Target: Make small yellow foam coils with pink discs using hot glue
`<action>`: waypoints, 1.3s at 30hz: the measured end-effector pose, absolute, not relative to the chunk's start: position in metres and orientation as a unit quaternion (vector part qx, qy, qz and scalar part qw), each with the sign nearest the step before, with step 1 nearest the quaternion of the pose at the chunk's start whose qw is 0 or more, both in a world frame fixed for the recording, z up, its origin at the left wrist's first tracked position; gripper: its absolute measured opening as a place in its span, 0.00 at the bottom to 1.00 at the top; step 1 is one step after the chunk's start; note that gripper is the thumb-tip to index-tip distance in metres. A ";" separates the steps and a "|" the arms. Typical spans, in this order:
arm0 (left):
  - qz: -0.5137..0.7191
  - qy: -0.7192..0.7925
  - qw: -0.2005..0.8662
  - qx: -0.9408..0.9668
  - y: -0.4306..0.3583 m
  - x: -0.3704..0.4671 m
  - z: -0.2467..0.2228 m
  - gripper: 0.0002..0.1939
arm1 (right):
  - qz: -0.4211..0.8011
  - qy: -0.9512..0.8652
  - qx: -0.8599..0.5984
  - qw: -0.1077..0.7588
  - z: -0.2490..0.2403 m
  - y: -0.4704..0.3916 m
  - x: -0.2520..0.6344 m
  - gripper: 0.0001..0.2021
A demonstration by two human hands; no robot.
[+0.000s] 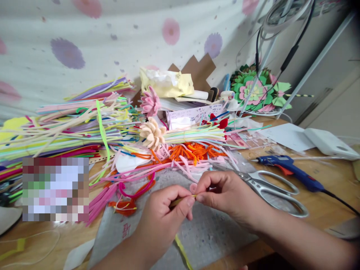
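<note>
My left hand [165, 215] and my right hand [225, 191] meet above the grey mat [216, 243]. Both pinch a thin yellow strip [194, 196] between thumb and fingertips. A longer yellow-green strip [182, 251] hangs below my left hand toward the mat's front edge. Just behind the fingertips sits a small pink coil [193, 187]. Silver-handled scissors [275, 191] lie right of the mat, partly behind my right hand. Orange pieces [123, 207] with pale ends are on the mat, left of my left hand.
Bundled pipe cleaners [70, 131] cover the left and back. A cream flower [152, 133] and a pink flower [150, 101] stand at the back. A blue glue gun [292, 170] with a black cord lies right, near a white box [329, 142]. A metal stand [270, 56] holds cables.
</note>
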State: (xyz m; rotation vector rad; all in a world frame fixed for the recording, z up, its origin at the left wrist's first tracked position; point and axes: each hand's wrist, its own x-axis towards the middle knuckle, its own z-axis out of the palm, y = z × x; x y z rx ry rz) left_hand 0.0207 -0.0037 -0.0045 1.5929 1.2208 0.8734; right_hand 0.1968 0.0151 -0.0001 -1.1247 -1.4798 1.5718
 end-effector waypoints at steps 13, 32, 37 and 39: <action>0.363 0.474 0.469 0.651 -0.005 0.021 -0.006 0.09 | 0.652 -0.541 -0.413 0.334 0.001 0.014 0.198 0.17; 0.363 0.501 0.497 0.608 -0.005 0.021 -0.004 0.10 | 0.659 -0.492 -0.407 0.397 -0.001 0.015 0.193 0.10; 0.345 0.520 0.536 0.569 -0.005 0.024 -0.004 0.07 | 0.660 -0.489 -0.408 0.398 -0.004 0.015 0.193 0.08; 0.345 0.519 0.545 0.561 -0.005 0.025 -0.004 0.07 | 0.663 -0.488 -0.405 0.399 -0.004 0.014 0.193 0.07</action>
